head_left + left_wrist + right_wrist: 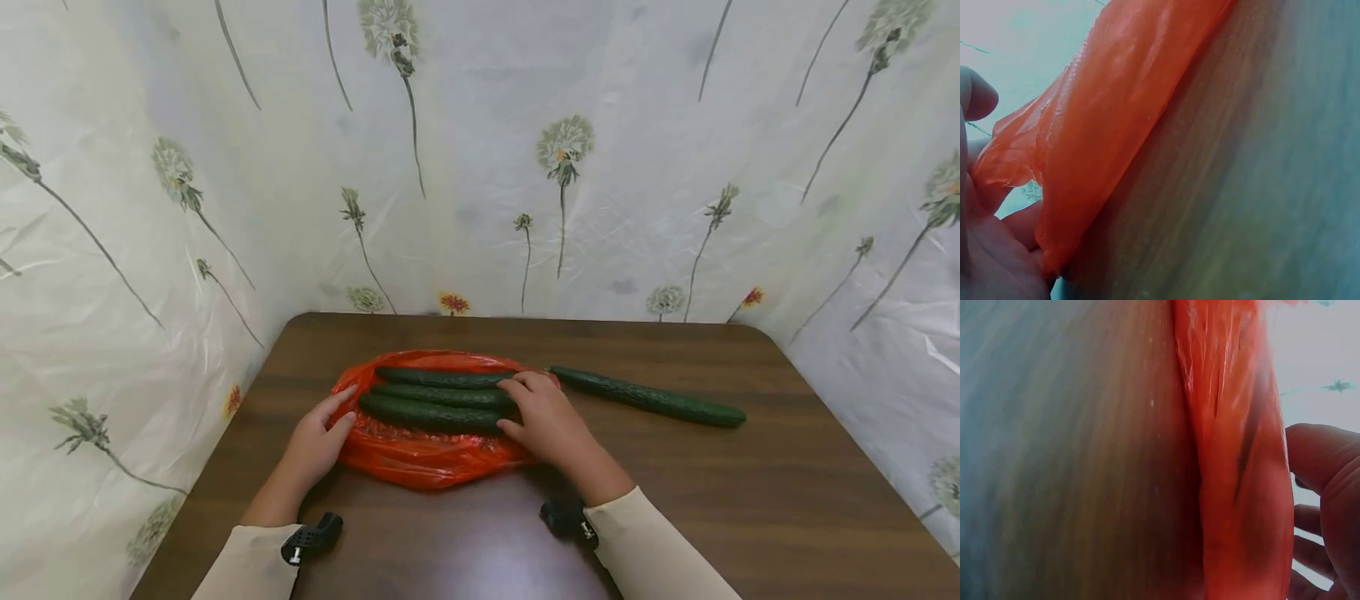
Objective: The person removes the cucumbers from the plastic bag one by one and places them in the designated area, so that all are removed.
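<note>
Three dark green cucumbers (pixel 435 414) lie side by side in a spread red plastic bag (pixel 431 475) on the table. My left hand (pixel 317 442) is at the bag's left edge, thumb and fingers spread. In the left wrist view, the red plastic (pixel 1110 119) drapes over that hand's fingers, with the thumb apart from it. Over the right ends of the cucumbers, my right hand (pixel 551 421) bends its fingers across the top, its thumb at the nearest one, and holds them there. Those ends are hidden under the hand. The right wrist view shows its thumb (pixel 1322 456) beside the bag.
Another long cucumber (pixel 652 398) lies on the brown wooden table (pixel 675 492), to the right of the bag, slanting toward the right. A pale sheet (pixel 480 167) printed with dandelions hangs behind the table and along both sides. Each wrist wears a black strap (pixel 311 537).
</note>
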A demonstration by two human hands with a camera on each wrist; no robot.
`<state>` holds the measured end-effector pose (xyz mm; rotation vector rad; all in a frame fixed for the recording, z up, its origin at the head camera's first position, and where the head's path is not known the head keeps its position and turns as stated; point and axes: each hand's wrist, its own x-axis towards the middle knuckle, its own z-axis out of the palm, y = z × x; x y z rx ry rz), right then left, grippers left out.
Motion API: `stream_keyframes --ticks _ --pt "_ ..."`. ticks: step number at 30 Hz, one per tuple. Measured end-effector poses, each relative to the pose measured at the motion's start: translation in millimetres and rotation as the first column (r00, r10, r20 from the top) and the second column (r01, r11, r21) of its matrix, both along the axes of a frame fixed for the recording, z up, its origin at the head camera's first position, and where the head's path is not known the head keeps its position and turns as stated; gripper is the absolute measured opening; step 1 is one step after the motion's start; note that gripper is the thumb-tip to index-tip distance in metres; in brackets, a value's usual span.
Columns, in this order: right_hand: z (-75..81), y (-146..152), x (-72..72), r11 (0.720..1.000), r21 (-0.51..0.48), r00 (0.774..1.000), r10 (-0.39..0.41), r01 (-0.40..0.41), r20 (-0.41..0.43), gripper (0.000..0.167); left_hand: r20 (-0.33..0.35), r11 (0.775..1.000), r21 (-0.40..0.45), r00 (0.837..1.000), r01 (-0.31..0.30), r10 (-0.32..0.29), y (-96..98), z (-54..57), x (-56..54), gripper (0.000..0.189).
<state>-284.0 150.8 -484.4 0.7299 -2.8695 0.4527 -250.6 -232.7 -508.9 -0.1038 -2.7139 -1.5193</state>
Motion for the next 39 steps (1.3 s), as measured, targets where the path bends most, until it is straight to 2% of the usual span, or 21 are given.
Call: stream_keyframes --ticks 6,23,33,39 --pt "-1.1 -6 -0.1 1.0 0.007 1.0 0.006 -0.006 0.009 0.064 0.025 1.0 0.003 1.0 0.009 -0.009 0.1 -1.6 -0.3 0.05" --pt "-2.1 -28 5.1 0.999 0.012 0.998 0.046 -0.046 0.037 0.062 0.033 1.0 -0.014 0.999 0.018 -0.018 0.1 -2.1 0.1 0.051" --pt "-0.7 -49 5.7 0.996 0.043 0.997 0.074 -0.074 0.003 0.064 0.028 1.0 -0.007 1.0 0.013 -0.012 -3.1 -0.7 0.9 0.05" --pt "3.7 -56 8.7 0.997 0.064 0.999 0.044 -0.044 0.005 0.066 0.026 1.0 0.001 1.0 0.018 -0.018 -1.5 1.1 -0.7 0.051"
